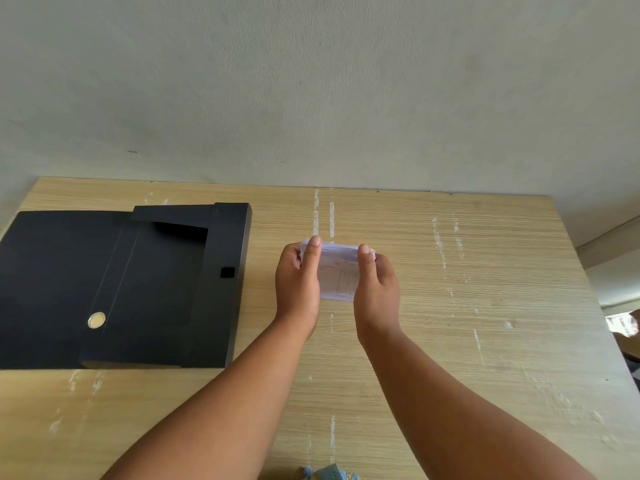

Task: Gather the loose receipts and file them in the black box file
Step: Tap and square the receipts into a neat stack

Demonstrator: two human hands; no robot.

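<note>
A small stack of white receipts [338,276] stands on its lower edge near the middle of the wooden table [467,306]. My left hand [298,282] grips its left side and my right hand [375,285] grips its right side, fingers curled over the top edge. The black box file [138,289] lies open on the table to the left of my hands, its lid flat toward the left with a round metal ring on it. The file's inside looks dark; I see no papers in it.
A pale green wall [311,81] rises right behind the table's far edge. The table's right edge falls away at the far right, where a bit of printed paper or cloth [621,325] shows. White scuff marks streak the tabletop.
</note>
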